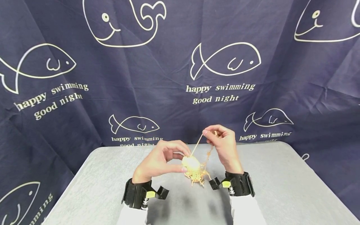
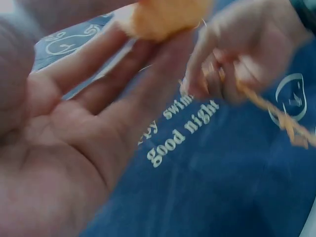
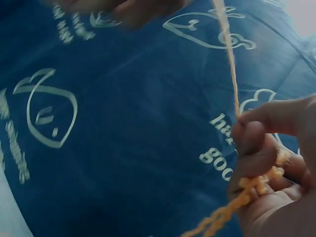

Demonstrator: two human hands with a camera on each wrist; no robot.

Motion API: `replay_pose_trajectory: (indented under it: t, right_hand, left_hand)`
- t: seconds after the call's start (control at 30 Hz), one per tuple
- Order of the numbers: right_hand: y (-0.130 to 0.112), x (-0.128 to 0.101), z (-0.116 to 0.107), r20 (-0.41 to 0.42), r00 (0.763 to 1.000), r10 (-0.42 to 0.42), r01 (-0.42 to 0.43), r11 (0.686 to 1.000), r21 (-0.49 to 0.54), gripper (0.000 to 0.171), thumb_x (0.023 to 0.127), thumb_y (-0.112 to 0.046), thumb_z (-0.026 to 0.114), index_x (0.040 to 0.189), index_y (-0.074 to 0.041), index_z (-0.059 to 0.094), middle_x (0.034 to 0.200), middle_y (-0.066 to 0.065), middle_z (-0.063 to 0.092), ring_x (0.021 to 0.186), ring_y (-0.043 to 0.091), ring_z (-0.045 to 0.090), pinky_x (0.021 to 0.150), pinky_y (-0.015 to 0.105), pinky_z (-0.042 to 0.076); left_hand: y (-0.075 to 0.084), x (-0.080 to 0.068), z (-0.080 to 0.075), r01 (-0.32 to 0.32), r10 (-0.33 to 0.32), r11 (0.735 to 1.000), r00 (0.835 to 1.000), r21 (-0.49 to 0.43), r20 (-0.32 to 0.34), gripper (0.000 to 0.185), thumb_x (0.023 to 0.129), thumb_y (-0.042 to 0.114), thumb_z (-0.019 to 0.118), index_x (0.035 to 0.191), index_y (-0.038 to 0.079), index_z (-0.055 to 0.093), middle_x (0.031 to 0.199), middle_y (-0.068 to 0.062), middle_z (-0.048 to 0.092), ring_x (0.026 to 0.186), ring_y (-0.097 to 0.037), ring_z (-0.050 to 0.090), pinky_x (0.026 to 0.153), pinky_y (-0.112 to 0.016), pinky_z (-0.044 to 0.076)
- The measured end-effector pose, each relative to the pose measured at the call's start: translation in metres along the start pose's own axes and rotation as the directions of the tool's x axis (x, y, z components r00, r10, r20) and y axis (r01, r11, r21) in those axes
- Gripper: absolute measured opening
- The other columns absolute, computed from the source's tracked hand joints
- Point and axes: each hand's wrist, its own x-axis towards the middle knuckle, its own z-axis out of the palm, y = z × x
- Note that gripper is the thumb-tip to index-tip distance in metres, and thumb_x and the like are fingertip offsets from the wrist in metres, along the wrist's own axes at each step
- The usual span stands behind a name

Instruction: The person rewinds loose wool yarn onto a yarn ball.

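Observation:
Above the table, my left hand (image 1: 157,161) holds a pale yellow-orange ball of yarn (image 1: 191,163) between thumb and fingers. Loose frayed ends (image 1: 197,178) hang from its underside. A thin strand of yarn (image 1: 198,143) runs taut from the top of the ball up to my right hand (image 1: 223,142), which pinches it between thumb and index finger. In the right wrist view, a knotted length of yarn (image 3: 237,203) passes through the curled fingers of that hand and trails down. The left wrist view has only the ball's lower part (image 2: 170,19), blurred.
A light grey table (image 1: 92,181) with rounded corners lies under both hands. Behind it hangs a dark blue curtain (image 1: 168,78) printed with white fish, whales and lettering. Each wrist wears a black strap (image 1: 135,193) with a small camera mount sticking inward.

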Motion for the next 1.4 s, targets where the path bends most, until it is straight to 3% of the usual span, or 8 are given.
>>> replay_pose_trajectory:
  t: [0.13,0.27,0.5,0.73,0.9,1.13,1.27,1.4]
  right_hand:
    - [0.004,-0.001,0.001,0.193,0.981,-0.030,0.078,0.966,-0.247,0.005,0.086,0.000,0.077,0.090,0.001,0.074,0.069,0.004,0.063,0.055,0.014,0.056,0.048,0.020,0.044]
    - [0.003,-0.003,0.004,0.415,0.909,-0.044,0.205,0.913,-0.353,0.008,0.086,0.000,0.076,0.088,-0.007,0.074,0.068,-0.001,0.062,0.053,0.013,0.052,0.046,0.022,0.042]
    - [-0.007,-0.007,0.010,0.606,0.794,-0.043,0.291,0.903,-0.317,0.020,0.082,0.004,0.076,0.082,-0.015,0.072,0.071,-0.007,0.060,0.056,0.006,0.046,0.050,0.019,0.037]
    - [-0.016,-0.008,0.009,0.503,0.851,-0.153,0.242,0.963,-0.115,0.011,0.084,0.009,0.073,0.087,-0.002,0.071,0.076,0.004,0.065,0.056,0.011,0.053,0.048,0.022,0.046]
    - [-0.020,-0.007,0.005,0.334,0.924,-0.187,0.182,0.982,0.046,0.010,0.084,0.011,0.072,0.090,0.002,0.070,0.072,0.004,0.065,0.055,0.014,0.052,0.049,0.024,0.045]
    - [-0.009,-0.002,0.004,0.106,0.987,-0.119,0.107,0.988,0.114,0.009,0.086,0.009,0.072,0.088,0.001,0.070,0.070,0.003,0.065,0.055,0.012,0.052,0.050,0.019,0.041]
    - [0.004,-0.001,0.000,0.153,0.986,-0.067,0.074,0.997,-0.038,0.006,0.086,0.003,0.076,0.089,0.000,0.072,0.069,0.003,0.063,0.056,0.012,0.054,0.050,0.021,0.043]
    - [0.014,-0.003,-0.003,0.298,0.954,-0.023,0.090,0.973,-0.214,0.006,0.088,0.001,0.075,0.092,0.002,0.072,0.069,0.003,0.063,0.057,0.012,0.056,0.050,0.022,0.045]
  left_hand:
    - [0.001,0.003,0.000,-0.136,0.111,0.986,0.969,-0.099,-0.221,0.034,0.079,-0.013,0.077,0.109,0.003,0.071,0.112,-0.010,0.066,0.103,-0.019,0.066,0.090,-0.037,0.059]
    - [-0.001,0.008,-0.001,-0.194,0.125,0.976,0.871,-0.100,-0.475,0.037,0.078,-0.015,0.075,0.108,0.006,0.073,0.108,-0.008,0.071,0.097,-0.018,0.070,0.084,-0.028,0.060]
    - [-0.009,0.015,-0.004,0.018,0.083,0.990,0.720,0.138,-0.689,0.031,0.076,-0.018,0.076,0.104,-0.007,0.071,0.100,-0.013,0.074,0.089,-0.020,0.073,0.078,-0.032,0.062]
    - [-0.014,0.013,0.001,0.455,-0.003,0.678,0.788,0.578,-0.616,0.022,0.074,-0.002,0.086,0.092,0.004,0.073,0.090,-0.006,0.069,0.079,-0.018,0.070,0.075,-0.030,0.061]
    - [-0.013,0.010,0.003,0.539,-0.244,0.519,0.837,0.664,-0.489,0.021,0.072,-0.002,0.083,0.087,0.009,0.072,0.081,0.001,0.065,0.073,-0.013,0.063,0.068,-0.029,0.054]
    - [-0.009,0.004,-0.002,0.382,-0.389,0.766,0.916,0.518,-0.101,0.026,0.073,-0.006,0.082,0.094,0.006,0.073,0.088,0.001,0.070,0.081,-0.011,0.068,0.078,-0.030,0.061]
    - [-0.006,0.001,-0.002,0.218,-0.242,0.943,0.968,0.251,0.071,0.029,0.076,-0.007,0.083,0.101,0.001,0.070,0.097,-0.008,0.068,0.092,-0.015,0.066,0.085,-0.042,0.061]
    - [-0.004,-0.001,0.000,0.054,-0.055,0.997,0.998,0.047,0.025,0.031,0.077,-0.013,0.079,0.105,-0.004,0.067,0.105,-0.016,0.064,0.100,-0.019,0.063,0.089,-0.052,0.059]
